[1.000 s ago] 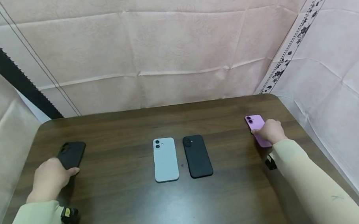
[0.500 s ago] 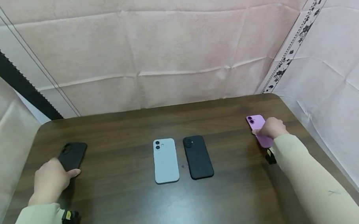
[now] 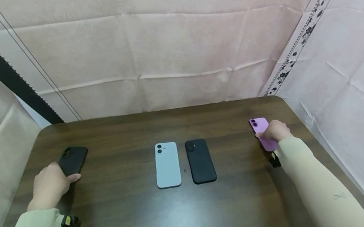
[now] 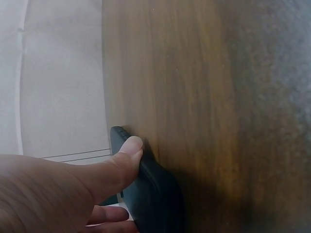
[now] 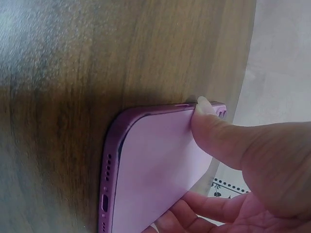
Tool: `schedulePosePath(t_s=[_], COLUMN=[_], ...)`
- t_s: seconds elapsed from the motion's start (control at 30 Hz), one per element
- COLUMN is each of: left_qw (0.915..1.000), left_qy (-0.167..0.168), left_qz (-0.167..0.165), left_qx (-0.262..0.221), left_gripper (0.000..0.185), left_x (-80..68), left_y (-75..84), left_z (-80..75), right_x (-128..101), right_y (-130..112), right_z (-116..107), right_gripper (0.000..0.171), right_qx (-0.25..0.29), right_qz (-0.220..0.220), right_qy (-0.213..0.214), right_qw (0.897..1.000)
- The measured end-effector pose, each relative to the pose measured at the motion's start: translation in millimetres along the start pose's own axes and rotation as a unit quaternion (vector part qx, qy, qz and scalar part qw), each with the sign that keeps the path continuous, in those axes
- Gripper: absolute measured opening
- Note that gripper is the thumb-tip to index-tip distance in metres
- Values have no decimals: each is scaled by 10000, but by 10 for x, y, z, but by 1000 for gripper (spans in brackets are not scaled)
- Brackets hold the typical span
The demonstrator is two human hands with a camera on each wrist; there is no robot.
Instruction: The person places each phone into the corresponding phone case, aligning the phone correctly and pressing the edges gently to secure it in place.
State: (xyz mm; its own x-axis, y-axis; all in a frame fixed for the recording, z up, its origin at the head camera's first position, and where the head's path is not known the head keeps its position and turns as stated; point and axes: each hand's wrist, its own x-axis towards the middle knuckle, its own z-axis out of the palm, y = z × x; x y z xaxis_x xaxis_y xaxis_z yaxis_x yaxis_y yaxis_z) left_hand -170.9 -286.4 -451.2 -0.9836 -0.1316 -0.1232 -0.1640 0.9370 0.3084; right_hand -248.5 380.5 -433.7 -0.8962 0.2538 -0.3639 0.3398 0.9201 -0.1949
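At the left of the table my left hand [image 3: 48, 185] grips a black smartphone [image 3: 75, 160] by its long sides, its camera end facing away from me. In the left wrist view the thumb lies along one edge of that black phone [image 4: 153, 199], with fingers on the opposite side. On the right side my right hand [image 3: 276, 132] holds a purple smartphone [image 3: 259, 125], thumb on one edge and fingers on the other. The right wrist view shows the purple phone's [image 5: 150, 160] back and its charging port end, close over the wood.
Mid-table, a light blue smartphone [image 3: 167, 166] and a second black smartphone [image 3: 201, 163] lie side by side, cameras up. The dark wooden table [image 3: 131, 219] has rounded far corners. Pale cloth [image 3: 173, 42] hangs behind it and at both sides.
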Motion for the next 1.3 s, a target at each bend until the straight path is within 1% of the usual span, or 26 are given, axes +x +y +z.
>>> schedulePosePath(t_s=[0.2, 0.43, 0.53, 0.7, 0.77, 0.87, 1.0, 1.17, 1.3], left_qw=[10000, 10000, 9999, 9999, 9998, 9999, 9999, 9999, 9993], left_qy=[-59, 61, 97, 112, 107, 113, 90, 36, 139], left_qz=[-47, 53, 56, -104, -148, -115, -52, -161, -274], left_qx=[-19, 14, 14, -52, -89, -52, 69, 26, -215], left_gripper=[85, 83, 82, 88, 90, 90, 87, 88, 94], left_x=[-7, -21, -26, -45, -58, -77, -73, -41, -35], left_y=[7, -7, -8, -19, -34, -54, -51, -17, 6], left_z=[-37, -19, -10, -7, -6, 7, 25, 27, 36], right_x=[-36, -29, -25, -33, -39, -48, -53, -45, -39], right_y=[-19, -45, -32, 4, 12, 9, -4, -36, -31], right_z=[-13, -5, -2, 13, 23, 38, 46, 55, 68], right_gripper=[80, 90, 93, 98, 98, 93, 87, 85, 90], right_qx=[164, 268, 326, 412, 480, 479, 232, 288, 432], right_qz=[194, 309, 343, 299, 250, 118, -42, 74, 161], right_qy=[-65, 14, -21, 9, 83, 236, 447, 520, 590], right_qw=[9997, 9992, 9989, 9987, 9985, 9985, 9987, 9982, 9972])
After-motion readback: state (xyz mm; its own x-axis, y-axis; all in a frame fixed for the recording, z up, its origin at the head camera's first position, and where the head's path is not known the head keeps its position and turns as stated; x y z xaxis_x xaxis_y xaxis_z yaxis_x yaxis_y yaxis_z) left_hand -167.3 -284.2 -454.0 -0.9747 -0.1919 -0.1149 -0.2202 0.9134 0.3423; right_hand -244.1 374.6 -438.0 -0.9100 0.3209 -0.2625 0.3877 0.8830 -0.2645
